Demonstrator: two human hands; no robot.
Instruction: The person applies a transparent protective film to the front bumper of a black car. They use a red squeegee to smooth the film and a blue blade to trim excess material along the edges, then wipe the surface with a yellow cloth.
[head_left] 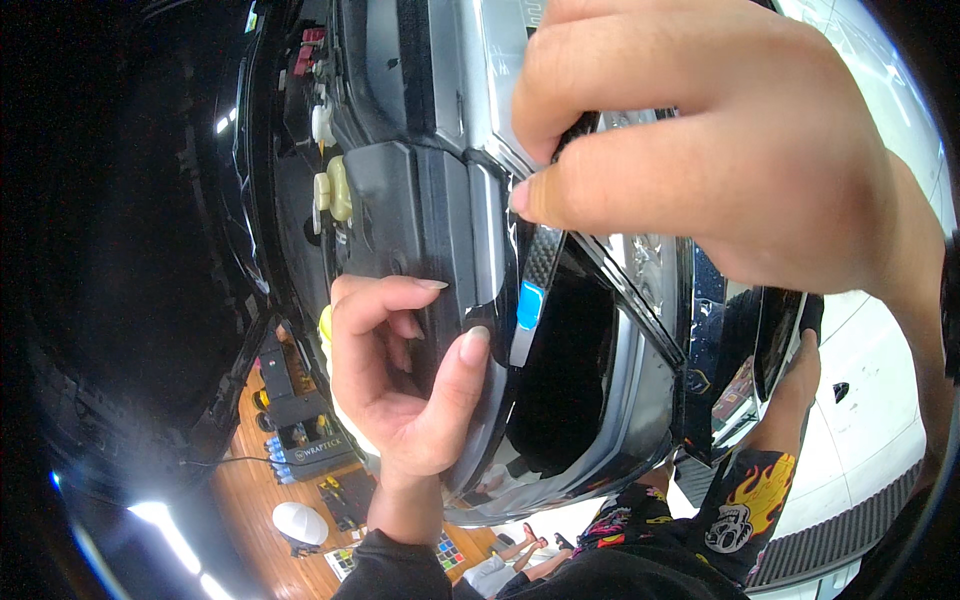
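The right hand [720, 150] fills the upper right of the view, its thumb and forefinger pinched together on a thin black tool [540, 262] with a woven, carbon-like pattern and a bright blue patch near its lower end. The tool is a flat, narrow strip that runs down and slightly left from the fingers, lying against the glossy black body panel [590, 400] of a car.

The left hand [400, 380] comes up from the lower edge, fingers curled and partly apart, thumb tip pressed on the rim of a matte black plastic trim piece [400, 200] just left of the tool. Whether those fingers clamp anything I cannot tell; they rest on the edge rather than wrap it.

The panel is smooth, curved and mirror-like, throwing back a reflection of the person's patterned black sleeve and a wooden floor [240, 480]. A bright chrome strip [490, 230] runs between the matte trim and the glossy panel, forming a tight seam where the tool sits. Cream-coloured plastic clips [333, 188] stand on the dark inner frame further left.

Room is tight at the seam, with both hands close on either side.
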